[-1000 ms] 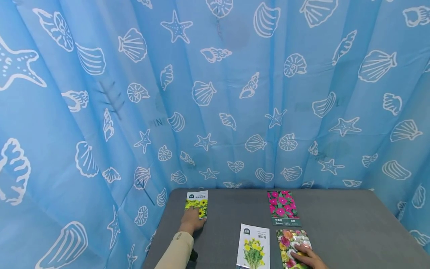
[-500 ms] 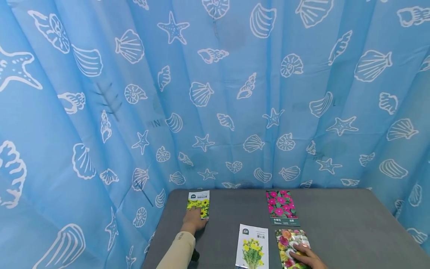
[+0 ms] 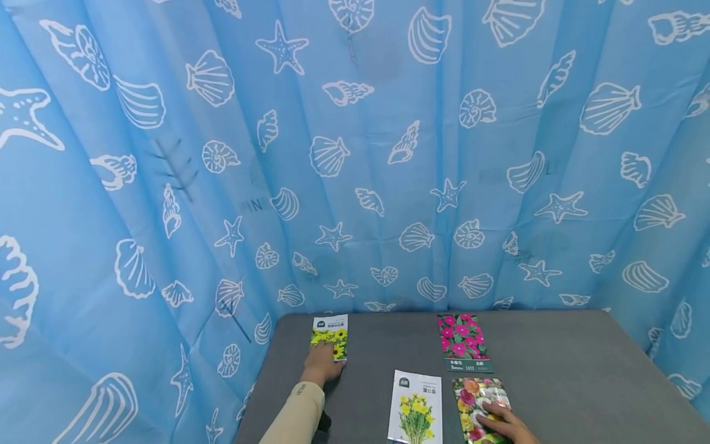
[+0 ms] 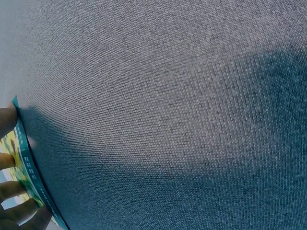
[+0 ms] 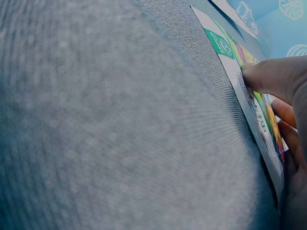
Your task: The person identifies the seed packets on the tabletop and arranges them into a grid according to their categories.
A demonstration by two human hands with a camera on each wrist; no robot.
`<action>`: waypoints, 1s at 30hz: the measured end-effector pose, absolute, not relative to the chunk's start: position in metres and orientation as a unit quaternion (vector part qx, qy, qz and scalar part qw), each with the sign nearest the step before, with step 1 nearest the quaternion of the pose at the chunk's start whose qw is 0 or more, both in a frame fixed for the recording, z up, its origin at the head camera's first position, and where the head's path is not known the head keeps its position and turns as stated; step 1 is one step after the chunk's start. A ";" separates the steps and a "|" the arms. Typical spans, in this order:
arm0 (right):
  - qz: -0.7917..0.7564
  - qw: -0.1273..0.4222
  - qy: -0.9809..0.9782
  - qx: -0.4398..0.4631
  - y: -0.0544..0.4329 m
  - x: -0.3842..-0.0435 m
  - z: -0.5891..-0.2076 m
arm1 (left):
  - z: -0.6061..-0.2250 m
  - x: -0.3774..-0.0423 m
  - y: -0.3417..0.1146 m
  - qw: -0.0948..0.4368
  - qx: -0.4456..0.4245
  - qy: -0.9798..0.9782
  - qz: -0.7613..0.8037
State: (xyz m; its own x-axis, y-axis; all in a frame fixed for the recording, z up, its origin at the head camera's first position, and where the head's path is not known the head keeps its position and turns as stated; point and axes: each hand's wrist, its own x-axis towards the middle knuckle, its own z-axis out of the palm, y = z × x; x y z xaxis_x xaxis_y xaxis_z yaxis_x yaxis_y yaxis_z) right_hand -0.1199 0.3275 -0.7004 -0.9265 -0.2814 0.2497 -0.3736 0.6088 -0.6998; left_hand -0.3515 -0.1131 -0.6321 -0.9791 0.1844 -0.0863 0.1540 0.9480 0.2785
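At the table's far left lies a seed packet with yellow flowers [image 3: 339,336]; my left hand [image 3: 324,365] rests on its near part. In the left wrist view the spread fingers [image 4: 13,190] lie across this packet's face, near its green edge strip [image 4: 29,165]. My right hand [image 3: 507,424] lies on a seed packet of mixed-colour roses [image 3: 470,404] at the front right. The right wrist view has its thumb [image 5: 268,76] on the packet's white border [image 5: 235,79], the other fingers farther over the picture. Both packets lie flat.
Between the hands is a white seed packet with a bunch of yellow flowers [image 3: 415,410]. A packet with pink flowers [image 3: 465,339] lies behind the rose one. The grey cloth-covered table [image 3: 560,364] meets a blue shell-print curtain [image 3: 388,203] at the back and sides.
The whole head view has shifted slightly, with the curtain sliding left. Both hands stay on the same packets; no packet visibly changes place on the table.
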 end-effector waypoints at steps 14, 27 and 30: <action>0.436 0.014 -0.884 0.168 0.328 -0.120 -0.699 | -0.621 -0.342 -0.104 0.055 0.088 0.986 0.132; 0.408 0.086 -0.884 0.211 0.329 -0.122 -0.709 | -0.620 -0.342 -0.098 0.053 0.090 0.986 0.133; 0.400 0.099 -0.886 0.211 0.329 -0.123 -0.709 | -0.620 -0.341 -0.096 0.053 0.089 0.986 0.133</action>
